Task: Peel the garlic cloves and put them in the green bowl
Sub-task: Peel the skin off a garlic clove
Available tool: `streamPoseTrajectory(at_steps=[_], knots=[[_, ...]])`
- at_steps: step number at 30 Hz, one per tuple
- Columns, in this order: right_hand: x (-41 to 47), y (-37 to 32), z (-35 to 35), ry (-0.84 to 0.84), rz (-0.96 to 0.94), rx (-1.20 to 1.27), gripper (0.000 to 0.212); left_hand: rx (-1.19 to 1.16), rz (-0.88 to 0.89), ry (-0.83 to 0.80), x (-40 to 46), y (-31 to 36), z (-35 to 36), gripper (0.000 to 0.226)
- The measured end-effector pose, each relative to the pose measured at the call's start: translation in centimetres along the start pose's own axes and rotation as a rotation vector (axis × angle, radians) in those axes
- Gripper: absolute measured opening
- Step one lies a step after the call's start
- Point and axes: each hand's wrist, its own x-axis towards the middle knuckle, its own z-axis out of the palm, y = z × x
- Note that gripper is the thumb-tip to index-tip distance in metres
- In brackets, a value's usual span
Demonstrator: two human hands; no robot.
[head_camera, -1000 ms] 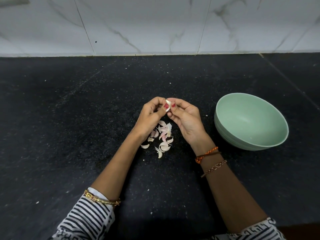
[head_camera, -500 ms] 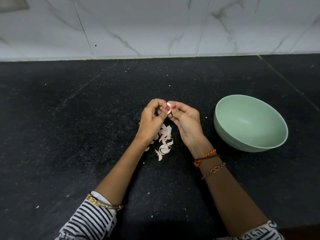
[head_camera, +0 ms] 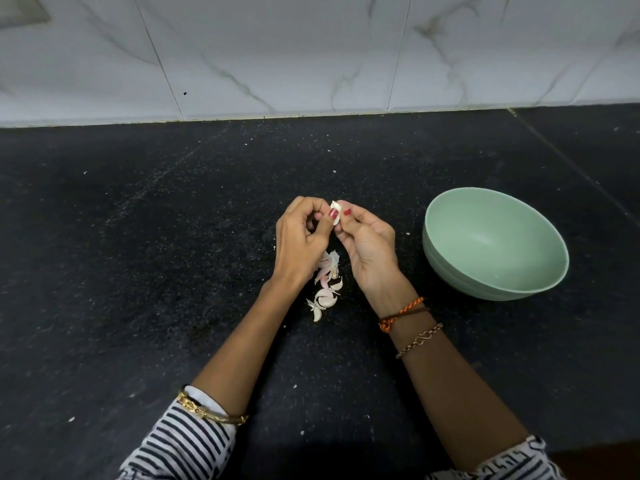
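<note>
Garlic cloves (head_camera: 325,285) on countertop (head_camera: 138,271) below both hands, bowl (head_camera: 495,244) to their right.

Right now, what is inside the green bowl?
The green bowl shows only its bare inner wall and floor; no cloves visible. Its near rim hides a thin strip of the inside.

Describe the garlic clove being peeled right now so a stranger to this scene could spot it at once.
On the black counter, left of the green bowl, the two hands meet. The garlic clove is the small white piece pinched between the left hand and right hand. Unlike the loose cloves lying below, it is held off the counter.
</note>
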Motion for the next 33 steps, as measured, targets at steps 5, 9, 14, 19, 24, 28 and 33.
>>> streamPoseTrajectory(at_steps=[5, 9, 14, 19, 24, 28, 33], knots=[[0.0, 0.1, 0.0, -0.014, -0.001, -0.005, 0.015, 0.019, 0.069, -0.015, -0.1, -0.1, 0.0, 0.009], [0.0, 0.4, -0.3, -0.028, -0.131, -0.283, 0.014, -0.038, -0.018, -0.001, -0.2, -0.1, 0.0, 0.013], [0.1, 0.2, -0.4, -0.025, -0.242, -0.504, 0.016, -0.074, -0.107, 0.062, -0.2, 0.2, -0.2, 0.017], [0.0, -0.1, -0.5, -0.056, -0.28, -0.571, 0.023, -0.139, -0.195, 0.082, -0.1, 0.6, -0.1, 0.021], [0.4, -0.4, -1.1, -0.062, -0.263, -0.583, 0.024, -0.431, -0.309, 0.204, 0.6, 0.7, -0.6, 0.021], [0.5, -0.5, -1.3, -0.075, -0.161, -0.452, 0.012, -0.284, -0.273, 0.202, 0.8, -0.3, -1.1, 0.025], [0.6, -0.3, -1.2, -0.051, -0.091, -0.331, 0.009, -0.112, -0.199, 0.138, 0.7, -1.1, -1.5, 0.012]])
